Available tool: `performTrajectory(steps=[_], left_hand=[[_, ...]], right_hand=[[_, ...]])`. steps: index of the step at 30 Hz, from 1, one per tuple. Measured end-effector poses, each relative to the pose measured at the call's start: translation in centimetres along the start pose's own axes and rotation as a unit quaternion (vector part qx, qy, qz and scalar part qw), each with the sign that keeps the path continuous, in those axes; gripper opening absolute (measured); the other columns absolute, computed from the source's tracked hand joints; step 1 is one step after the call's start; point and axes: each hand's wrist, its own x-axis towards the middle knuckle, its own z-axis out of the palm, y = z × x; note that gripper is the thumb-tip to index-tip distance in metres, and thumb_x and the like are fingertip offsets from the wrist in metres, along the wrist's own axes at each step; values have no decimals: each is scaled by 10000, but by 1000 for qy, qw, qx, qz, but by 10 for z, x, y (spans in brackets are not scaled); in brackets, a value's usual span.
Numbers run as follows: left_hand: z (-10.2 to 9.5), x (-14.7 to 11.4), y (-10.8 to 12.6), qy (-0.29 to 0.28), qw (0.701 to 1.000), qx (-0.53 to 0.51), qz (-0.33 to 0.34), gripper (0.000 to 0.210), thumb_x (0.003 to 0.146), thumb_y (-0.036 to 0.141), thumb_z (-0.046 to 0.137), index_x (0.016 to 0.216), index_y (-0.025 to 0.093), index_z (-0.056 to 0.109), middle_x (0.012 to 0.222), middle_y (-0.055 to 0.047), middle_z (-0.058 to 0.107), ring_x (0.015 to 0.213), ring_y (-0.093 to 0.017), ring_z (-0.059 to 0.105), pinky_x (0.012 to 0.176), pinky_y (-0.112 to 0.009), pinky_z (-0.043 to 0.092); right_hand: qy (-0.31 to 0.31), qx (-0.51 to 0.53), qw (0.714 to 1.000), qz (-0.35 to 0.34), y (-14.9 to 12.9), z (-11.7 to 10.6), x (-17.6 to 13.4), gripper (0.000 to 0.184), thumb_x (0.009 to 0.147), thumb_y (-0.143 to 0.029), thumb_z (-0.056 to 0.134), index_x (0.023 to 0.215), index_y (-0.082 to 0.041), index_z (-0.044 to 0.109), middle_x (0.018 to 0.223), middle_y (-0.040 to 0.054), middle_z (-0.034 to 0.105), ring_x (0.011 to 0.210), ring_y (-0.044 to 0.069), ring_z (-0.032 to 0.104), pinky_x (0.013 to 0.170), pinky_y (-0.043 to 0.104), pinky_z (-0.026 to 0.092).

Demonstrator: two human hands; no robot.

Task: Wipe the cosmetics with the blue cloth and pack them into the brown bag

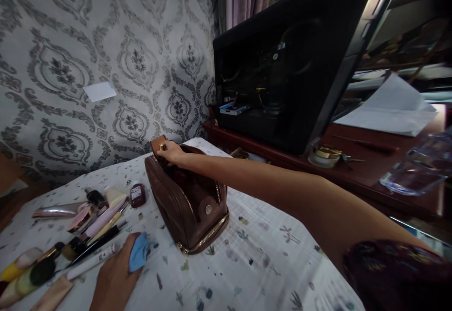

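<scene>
Head view: the brown bag (176,212) under the right hand (171,154) is murky inside.

dim, cool light, perhaps from right | black box-shaped computer case (275,80) deeply shadowed | clear rounded cup (406,184) blurred | edges stretched

Brown bag (165,207), gold zip (212,235) — blue cloth (139,252) — white sheet (261,259) with plant prints, grey damask wallpaper (141,61)
</scene>
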Motion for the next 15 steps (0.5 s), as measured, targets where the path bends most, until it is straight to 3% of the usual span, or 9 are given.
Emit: performTrajectory(steps=[5,11,15], left_hand=[[0,1,-3,-14,1000,7,-11,285,909,277,389,1175,304,491,921,-3,756,788,-238,718,669,-282,467],[2,3,-12,-51,999,8,-2,333,873,253,428,1195,296,498,957,-13,763,840,-247,723,672,-288,478],[2,2,-9,-26,1000,13,0,319,897,255,382,1189,300,500,974,-14,760,839,-247,722,677,-295,479]], right_hand=[[14,-184,982,-33,-1,-5,-1,141,821,-139,647,959,-147,675,1138,130,691,1155,265,615,910,303,516],[3,-289,955,-63,0,-4,-6,249,857,-130,598,1091,-130,684,1206,175,676,1158,281,633,895,308,524],[-10,-329,941,-83,0,-6,-12,329,839,-70,592,1155,-133,658,1227,178,661,1165,287,629,898,333,532]])
